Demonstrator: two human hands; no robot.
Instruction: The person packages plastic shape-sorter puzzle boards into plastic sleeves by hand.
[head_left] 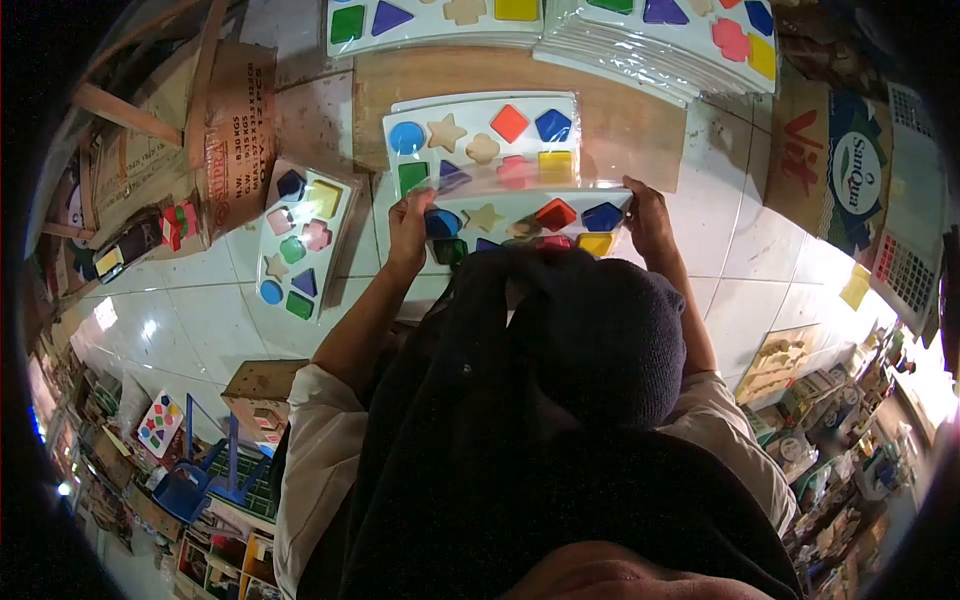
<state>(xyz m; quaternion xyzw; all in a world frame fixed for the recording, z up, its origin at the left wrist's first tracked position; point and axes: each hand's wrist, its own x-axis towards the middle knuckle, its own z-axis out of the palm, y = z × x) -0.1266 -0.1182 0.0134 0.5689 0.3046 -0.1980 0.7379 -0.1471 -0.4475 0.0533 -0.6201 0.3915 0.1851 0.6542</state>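
**Two hands gripped a tilted shape board beside slippery stacks**

We held the shape board (520, 206) up at a slant, just in front of a low stack of similar boards (483, 150) on a brown panel (640, 130). Our left hand (408, 228) had its fingers closed on the left edge; our right hand (650, 218) pinched the upper right corner. Clear film glinted along the top edge.

We judged that uneven pulling by the two hands could stretch or tear that film, and loose pieces might then drop out. A slick wrapping could also slide from so narrow a hold at the corner. If we swung the board forward, its edge might nudge the low stack askew. The tall pile (655, 50) beyond looked fanned out of line, so a knock could send its smooth upper boards sliding.

Around us we could read some print. The brown carton (238, 150) on the left appeared to say "SUPRA", with "N.W. 8.30 KGS" and "G.W. 9.15 KGS" alongside. The carton (800, 145) on the right bore "Vit" in red, and a blue panel (855, 168) read "SanQua". We made out no lettering on the boards.
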